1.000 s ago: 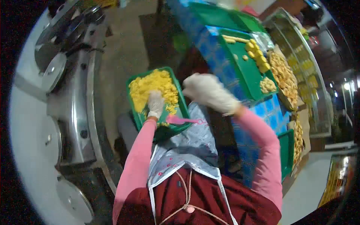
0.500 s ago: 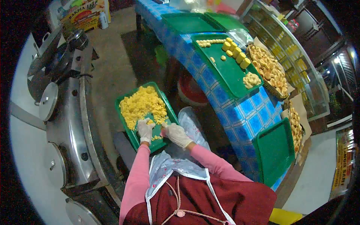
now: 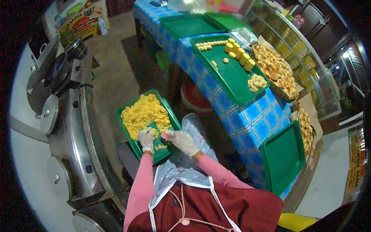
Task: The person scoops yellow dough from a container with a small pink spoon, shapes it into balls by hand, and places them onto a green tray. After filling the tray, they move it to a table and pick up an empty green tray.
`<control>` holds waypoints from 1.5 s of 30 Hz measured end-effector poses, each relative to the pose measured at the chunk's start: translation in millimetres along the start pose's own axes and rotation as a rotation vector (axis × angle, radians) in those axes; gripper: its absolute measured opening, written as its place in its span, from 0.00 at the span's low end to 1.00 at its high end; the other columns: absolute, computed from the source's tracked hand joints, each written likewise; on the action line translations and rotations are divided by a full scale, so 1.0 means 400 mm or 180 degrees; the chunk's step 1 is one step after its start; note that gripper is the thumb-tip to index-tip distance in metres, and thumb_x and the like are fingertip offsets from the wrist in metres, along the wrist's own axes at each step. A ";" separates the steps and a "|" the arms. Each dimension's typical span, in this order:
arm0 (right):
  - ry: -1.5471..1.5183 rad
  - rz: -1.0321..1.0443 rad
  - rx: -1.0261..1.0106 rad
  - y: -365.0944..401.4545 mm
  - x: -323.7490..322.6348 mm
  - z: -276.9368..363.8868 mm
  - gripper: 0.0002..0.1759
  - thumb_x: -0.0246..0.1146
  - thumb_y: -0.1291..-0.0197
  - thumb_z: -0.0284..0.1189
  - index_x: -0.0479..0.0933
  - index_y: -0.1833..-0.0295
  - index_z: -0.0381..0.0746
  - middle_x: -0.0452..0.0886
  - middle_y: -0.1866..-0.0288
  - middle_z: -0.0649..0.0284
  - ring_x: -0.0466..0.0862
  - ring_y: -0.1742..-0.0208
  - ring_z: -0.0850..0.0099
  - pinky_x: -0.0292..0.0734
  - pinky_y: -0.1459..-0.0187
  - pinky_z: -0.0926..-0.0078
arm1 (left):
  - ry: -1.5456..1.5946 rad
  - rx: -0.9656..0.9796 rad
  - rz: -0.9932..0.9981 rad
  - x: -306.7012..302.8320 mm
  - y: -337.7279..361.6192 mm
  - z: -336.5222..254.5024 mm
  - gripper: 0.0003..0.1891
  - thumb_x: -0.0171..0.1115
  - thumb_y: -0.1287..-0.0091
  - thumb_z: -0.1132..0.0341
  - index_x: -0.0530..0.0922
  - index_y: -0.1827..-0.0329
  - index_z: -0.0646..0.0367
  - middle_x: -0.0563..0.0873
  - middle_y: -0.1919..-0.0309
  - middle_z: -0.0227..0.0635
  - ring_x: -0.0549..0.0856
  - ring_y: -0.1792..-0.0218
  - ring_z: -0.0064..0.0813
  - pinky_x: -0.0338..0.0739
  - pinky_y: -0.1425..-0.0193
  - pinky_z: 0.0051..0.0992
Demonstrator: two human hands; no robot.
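A green tray (image 3: 124,121) at my lap holds a heap of yellow crumbly filling (image 3: 145,112), with looser crumbs near its close edge. Both hands wear clear gloves. Over the left part of the tray, my left hand (image 3: 146,140) is closed around a lump of the filling. My right hand (image 3: 183,143) grips a small pink object (image 3: 165,135) at the tray's right side, close to my left hand; the fingers hide most of it, and its kind I cannot tell.
A table with a blue checked cloth (image 3: 235,120) runs along the right. On it, a green tray (image 3: 232,83) bears yellow cylinders (image 3: 244,58) and dough pieces (image 3: 257,82). Behind stands a basket of baked pastries (image 3: 274,65). A metal stove (image 3: 71,127) lines the left.
My right hand has shifted slightly, and more of the pink object shows. My left hand stays low over the tray, now with filling in its fingers. The whole view has tilted a little.
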State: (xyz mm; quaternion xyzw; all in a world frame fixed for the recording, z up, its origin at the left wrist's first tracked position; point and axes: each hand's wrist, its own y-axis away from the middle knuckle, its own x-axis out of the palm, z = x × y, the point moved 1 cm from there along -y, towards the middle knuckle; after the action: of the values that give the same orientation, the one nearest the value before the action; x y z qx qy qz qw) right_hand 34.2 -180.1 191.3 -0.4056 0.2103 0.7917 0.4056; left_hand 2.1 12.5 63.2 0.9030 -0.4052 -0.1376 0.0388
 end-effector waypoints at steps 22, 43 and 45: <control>-0.0427 0.0151 -0.0145 -0.066 0.230 -0.010 0.17 0.43 0.24 0.41 0.76 0.44 0.50 0.87 0.60 0.53 0.87 0.59 0.51 0.79 0.60 0.50 | 0.0731 -0.0353 0.0433 0.015 -0.045 0.144 0.30 0.55 0.41 0.84 0.72 0.31 0.72 0.83 0.41 0.44 0.84 0.56 0.25 0.78 0.54 0.21; 0.0202 -0.0049 -0.0334 -0.012 0.205 -0.021 0.28 0.55 0.37 0.25 0.70 0.30 0.52 0.88 0.64 0.56 0.87 0.71 0.58 0.81 0.71 0.57 | -0.0637 0.0389 -0.0145 0.010 0.022 0.079 0.24 0.61 0.42 0.68 0.83 0.40 0.63 0.86 0.50 0.55 0.82 0.47 0.49 0.71 0.36 0.38; 0.0203 -0.0135 -0.0458 -0.018 0.230 -0.037 0.28 0.54 0.37 0.25 0.70 0.30 0.52 0.87 0.66 0.55 0.87 0.71 0.57 0.81 0.71 0.55 | -0.0753 0.0679 -0.0214 0.010 0.021 0.080 0.25 0.61 0.42 0.70 0.81 0.39 0.65 0.87 0.53 0.51 0.82 0.56 0.40 0.73 0.47 0.33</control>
State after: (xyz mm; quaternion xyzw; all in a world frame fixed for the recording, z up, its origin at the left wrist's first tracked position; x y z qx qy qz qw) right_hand 15.5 -142.3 108.2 -0.4631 0.1570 0.7826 0.3852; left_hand -10.5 5.3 33.3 0.8925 -0.3887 -0.2004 -0.1099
